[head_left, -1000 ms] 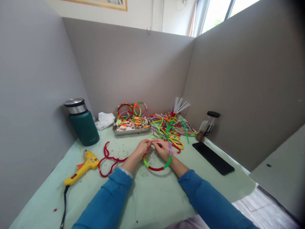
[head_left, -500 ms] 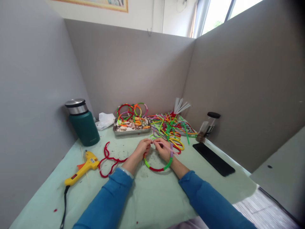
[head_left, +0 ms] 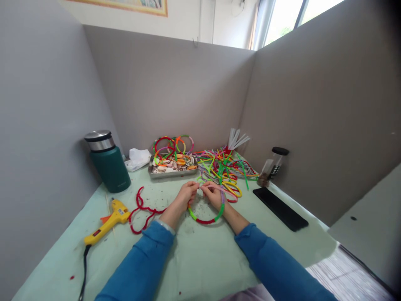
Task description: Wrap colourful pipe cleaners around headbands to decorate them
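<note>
My left hand [head_left: 186, 196] is closed, its fingers pinching the upper left of a ring [head_left: 206, 222] wrapped in coloured pipe cleaner: orange, lime, dark red, green and lilac sections show. Close beside it, my right hand [head_left: 213, 195] pinches a pink pipe cleaner [head_left: 230, 192] at the top of the ring; its loose end trails to the right. The fingertips of both hands nearly meet, and the exact spot between them is partly hidden. The ring's lower half hangs below the hands, just over the table.
Left are a yellow glue gun [head_left: 108, 223], a red pipe cleaner [head_left: 140, 209] and a green flask [head_left: 110, 167]. Behind stand a metal tray [head_left: 173, 174] of shells, finished rings [head_left: 165, 146] and a pipe-cleaner pile [head_left: 224, 165]. A black phone-like slab [head_left: 280, 209] lies right.
The pink pipe cleaner's loose end has swung up and outward to the right. The ring has shifted slightly left; both hands remain pinched close together.
</note>
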### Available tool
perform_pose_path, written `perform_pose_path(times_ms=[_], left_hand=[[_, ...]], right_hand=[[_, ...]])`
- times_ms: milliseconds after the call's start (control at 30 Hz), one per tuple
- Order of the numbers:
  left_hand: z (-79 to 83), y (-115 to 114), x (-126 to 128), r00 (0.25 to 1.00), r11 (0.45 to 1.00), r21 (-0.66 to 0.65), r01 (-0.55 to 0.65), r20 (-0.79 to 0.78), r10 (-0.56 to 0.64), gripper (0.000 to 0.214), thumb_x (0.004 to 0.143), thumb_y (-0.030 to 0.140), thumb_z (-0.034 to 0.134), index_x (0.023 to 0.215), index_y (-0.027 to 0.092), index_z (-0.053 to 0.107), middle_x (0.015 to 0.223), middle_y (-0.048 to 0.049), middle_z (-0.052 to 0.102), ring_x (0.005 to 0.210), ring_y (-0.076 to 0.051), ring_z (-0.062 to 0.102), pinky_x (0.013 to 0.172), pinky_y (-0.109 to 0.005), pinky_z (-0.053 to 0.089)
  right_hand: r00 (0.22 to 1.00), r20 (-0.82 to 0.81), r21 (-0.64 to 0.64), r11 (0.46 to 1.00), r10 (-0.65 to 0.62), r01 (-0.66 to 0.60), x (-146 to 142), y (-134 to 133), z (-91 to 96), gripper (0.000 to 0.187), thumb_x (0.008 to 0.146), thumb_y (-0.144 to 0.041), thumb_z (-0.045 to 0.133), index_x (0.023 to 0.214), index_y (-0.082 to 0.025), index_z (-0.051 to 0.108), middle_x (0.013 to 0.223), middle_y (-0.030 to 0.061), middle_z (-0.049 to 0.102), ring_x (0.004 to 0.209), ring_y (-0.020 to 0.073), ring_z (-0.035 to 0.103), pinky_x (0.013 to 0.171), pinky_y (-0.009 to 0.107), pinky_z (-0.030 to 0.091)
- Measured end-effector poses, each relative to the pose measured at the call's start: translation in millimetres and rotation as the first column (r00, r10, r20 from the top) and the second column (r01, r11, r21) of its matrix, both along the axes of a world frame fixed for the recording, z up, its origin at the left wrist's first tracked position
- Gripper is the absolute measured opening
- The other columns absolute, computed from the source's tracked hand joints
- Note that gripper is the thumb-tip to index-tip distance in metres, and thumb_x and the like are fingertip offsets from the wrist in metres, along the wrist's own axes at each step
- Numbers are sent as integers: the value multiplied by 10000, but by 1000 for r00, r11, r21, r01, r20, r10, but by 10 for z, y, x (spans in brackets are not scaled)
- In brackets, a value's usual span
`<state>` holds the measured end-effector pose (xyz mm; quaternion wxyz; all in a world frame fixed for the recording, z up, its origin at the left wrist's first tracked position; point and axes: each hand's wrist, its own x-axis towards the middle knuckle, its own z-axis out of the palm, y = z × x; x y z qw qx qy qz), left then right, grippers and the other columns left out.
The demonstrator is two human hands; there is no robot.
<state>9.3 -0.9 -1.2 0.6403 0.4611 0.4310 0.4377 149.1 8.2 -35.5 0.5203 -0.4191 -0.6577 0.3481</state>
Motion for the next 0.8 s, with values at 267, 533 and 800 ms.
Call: perform_pose_path(times_ms=[267, 533, 800], left_hand=[[-78, 53, -50, 996, 998, 30, 61, 59, -63, 288, 728, 390, 617, 711, 188, 413, 462, 101, 238, 336, -25, 183, 337, -178, 102], [-102, 63, -72, 964, 968, 12, 251, 88, -251, 283, 727, 358, 629, 706, 181, 409, 489, 95, 269, 332, -13, 165, 328, -177, 74], [-43, 25, -82, 933, 933, -13, 361, 21, -360, 287, 709, 368, 651, 731, 174, 441, 466, 102, 265, 326, -12, 169, 328, -176, 68]], right_hand=[[993, -107, -156, 986, 44, -61, 31, 33, 47, 285, 739, -472, 560, 708, -191, 533, 566, -12, 578, 369, 90, 406, 363, 227, 295], [968, -243, -229, 966, 66, -123, 81, 102, 17, 313, 710, -465, 583, 651, -160, 540, 534, -20, 544, 349, 58, 369, 339, 203, 222], [951, -292, -221, 959, 107, -176, 111, 140, -24, 343, 689, -477, 622, 628, -150, 542, 460, -62, 439, 365, 40, 305, 370, 193, 196]])
